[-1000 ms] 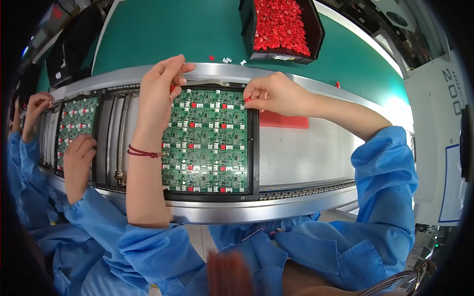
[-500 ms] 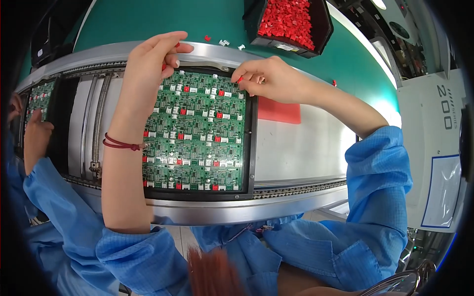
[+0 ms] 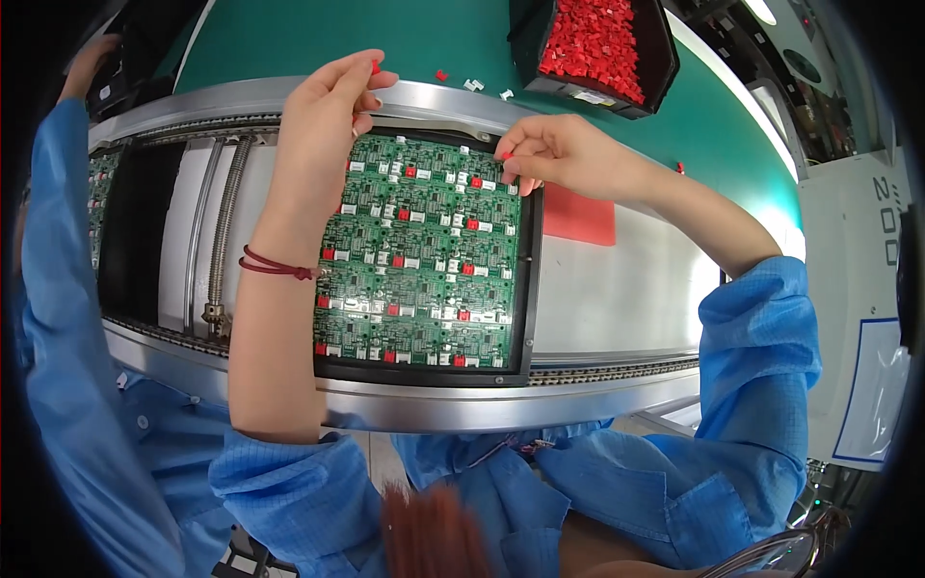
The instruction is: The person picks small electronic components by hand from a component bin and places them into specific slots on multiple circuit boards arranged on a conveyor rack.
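Green desk point(image 3: 289, 39) across the top of the frame, curved by the lens. Below it, a steel conveyor frame point(image 3: 617, 289) spanning the middle, left to right, with a chain rail along its lower edge. Centre of the frame: a green circuit board panel point(image 3: 424, 260) seated in a black carrier point(image 3: 528, 279), dotted with white and red parts. Upper right: a black bin point(image 3: 655, 67) heaped with small red components point(image 3: 593, 43). Right of the carrier, a flat red patch point(image 3: 578, 214) on the steel. Blue sleeves at the lower edge, another person's blue sleeve point(image 3: 58, 289) down the left side.

Left hand point(image 3: 328, 106) at the panel's upper left corner, fingers curled, pinching a small red component point(image 3: 374, 65) between thumb and forefinger, above the rail. A red cord bracelet point(image 3: 275, 265) around that wrist. Right hand point(image 3: 554, 149) at the panel's upper right corner, fingers bunched narrow, tips pressed down onto the board edge; whether anything sits between them, cannot tell. A few loose red and white parts point(image 3: 472, 83) on the desk between the two hands.
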Available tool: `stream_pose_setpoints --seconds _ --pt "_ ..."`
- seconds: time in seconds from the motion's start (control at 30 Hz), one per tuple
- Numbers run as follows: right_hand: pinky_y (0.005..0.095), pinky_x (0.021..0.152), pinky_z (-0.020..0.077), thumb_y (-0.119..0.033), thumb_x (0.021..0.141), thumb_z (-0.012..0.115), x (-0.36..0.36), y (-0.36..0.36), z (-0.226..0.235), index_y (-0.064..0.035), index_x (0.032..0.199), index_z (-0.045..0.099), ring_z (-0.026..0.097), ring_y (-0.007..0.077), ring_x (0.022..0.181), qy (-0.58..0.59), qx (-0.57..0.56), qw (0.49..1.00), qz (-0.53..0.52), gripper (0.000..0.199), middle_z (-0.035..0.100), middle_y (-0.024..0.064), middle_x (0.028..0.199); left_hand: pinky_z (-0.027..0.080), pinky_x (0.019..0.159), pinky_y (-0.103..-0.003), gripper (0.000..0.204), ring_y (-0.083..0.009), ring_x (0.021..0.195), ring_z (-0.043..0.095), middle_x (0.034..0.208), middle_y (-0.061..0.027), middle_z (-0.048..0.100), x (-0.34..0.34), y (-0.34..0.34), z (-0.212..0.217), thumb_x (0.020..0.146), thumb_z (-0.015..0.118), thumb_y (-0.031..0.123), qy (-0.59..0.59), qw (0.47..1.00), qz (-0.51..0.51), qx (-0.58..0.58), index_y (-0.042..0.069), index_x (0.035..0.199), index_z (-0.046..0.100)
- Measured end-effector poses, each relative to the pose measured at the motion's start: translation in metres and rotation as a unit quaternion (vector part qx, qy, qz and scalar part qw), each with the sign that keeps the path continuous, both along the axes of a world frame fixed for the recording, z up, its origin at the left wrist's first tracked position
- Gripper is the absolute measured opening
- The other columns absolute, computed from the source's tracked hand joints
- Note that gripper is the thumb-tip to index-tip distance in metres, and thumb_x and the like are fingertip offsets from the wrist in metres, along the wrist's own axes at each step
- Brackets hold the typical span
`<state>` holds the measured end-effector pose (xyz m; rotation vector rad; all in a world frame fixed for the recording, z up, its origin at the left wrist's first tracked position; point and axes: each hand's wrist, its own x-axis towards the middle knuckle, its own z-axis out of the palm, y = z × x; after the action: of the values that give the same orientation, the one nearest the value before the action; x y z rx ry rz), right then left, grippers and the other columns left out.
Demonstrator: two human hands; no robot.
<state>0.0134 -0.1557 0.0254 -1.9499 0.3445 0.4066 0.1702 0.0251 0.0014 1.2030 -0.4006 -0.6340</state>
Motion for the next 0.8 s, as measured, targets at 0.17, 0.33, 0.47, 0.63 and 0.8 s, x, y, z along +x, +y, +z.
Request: stream_pose_setpoints --seconds 0.17,0.33,0.47,0.63,0.8 --pt "0.0205 0.066 0.0455 -0.007 0.086 0.054 -0.002 0.006 0.004 0.0007 0.096 0.054 0.057 0.0081 0.071 -0.024 -0.052 0.998 0.022 0.012 0.06 0.0039 0.082 0.036 0.055 -0.016 0.025 -0.0035 0.063 0.043 0.081 -0.0024 0.059 0.003 0.002 -0.003 0.084 0.06 0.023 -0.035 0.999 -0.009 0.013 0.001 0.096 0.058" --pt "0.021 0.064 0.0435 -0.01 0.084 0.058 -0.003 0.008 0.003 -0.0007 0.094 0.056 0.055 0.0074 0.068 -0.049 -0.115 0.992 0.031 0.014 0.058 0.0019 0.077 0.034 0.052 -0.016 0.023 -0.0025 0.059 0.041 0.076 -0.0011 0.057 0.005 0.005 -0.001 0.083 0.062 0.024 -0.034 0.999 -0.029 0.029 0.002 0.088 0.056" --pt "0.0217 0.061 0.042 -0.011 0.082 0.061 -0.005 0.008 0.007 -0.0026 0.097 0.056 0.052 0.0069 0.064 -0.094 -0.199 0.973 0.073 0.017 0.057 0.001 0.071 0.031 0.049 -0.016 0.024 -0.0013 0.056 0.039 0.071 0.0007 0.054 0.009 0.004 -0.006 0.081 0.063 0.023 -0.019 0.999 -0.018 0.02 0.002 0.088 0.056" --pt "0.0233 0.059 0.0434 -0.013 0.084 0.058 -0.01 0.004 0.004 -0.0027 0.097 0.056 0.053 0.0088 0.062 -0.112 -0.226 0.961 0.11 0.016 0.06 0.0028 0.072 0.031 0.049 -0.015 0.026 -0.0012 0.056 0.04 0.071 0.0013 0.054 0.012 0.008 0.0 0.08 0.064 0.023 -0.054 0.997 -0.021 0.054 0.002 0.092 0.057" --pt "0.0247 0.061 0.0456 -0.014 0.085 0.057 -0.011 0.002 -0.002 -0.0022 0.094 0.058 0.056 0.0109 0.063 -0.08 -0.147 0.984 0.057 0.015 0.063 0.0055 0.077 0.036 0.058 -0.014 0.031 -0.0022 0.067 0.046 0.087 -0.0022 0.062 0.011 0.012 0.004 0.081 0.063 0.024 -0.09 0.994 0.009 0.067 0.0 0.101 0.058"
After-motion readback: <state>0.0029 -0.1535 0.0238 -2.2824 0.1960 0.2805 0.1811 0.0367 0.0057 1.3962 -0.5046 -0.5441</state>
